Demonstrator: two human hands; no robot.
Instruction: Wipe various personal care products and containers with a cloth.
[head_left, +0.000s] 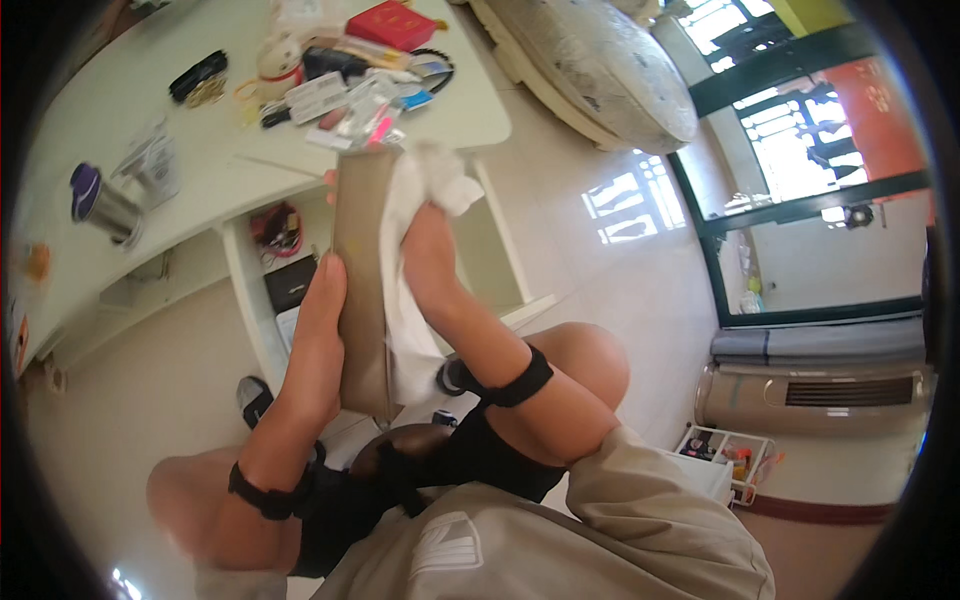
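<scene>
Held up before me is a long, flat-sided taupe case or bag (364, 285); which of the two I cannot tell. My left hand (324, 322) grips its left side, the thumb along the near edge and fingertips showing beyond the far edge. A white cloth (405, 330) lies along the right side of the case and hangs down toward my lap. My right hand (431, 251) presses into the cloth's upper part, which is bunched and blurred. The cloth hides the right fingertips.
A white desk (202, 161) carries a purple-lidded steel tumbler (109, 206), a red box (391, 26), a plush toy (279, 67) and several small packets. Open shelves below hold a pink basket (276, 229). A plastic-wrapped mattress (600, 67) and a wheeled rack (727, 457) stand rightward.
</scene>
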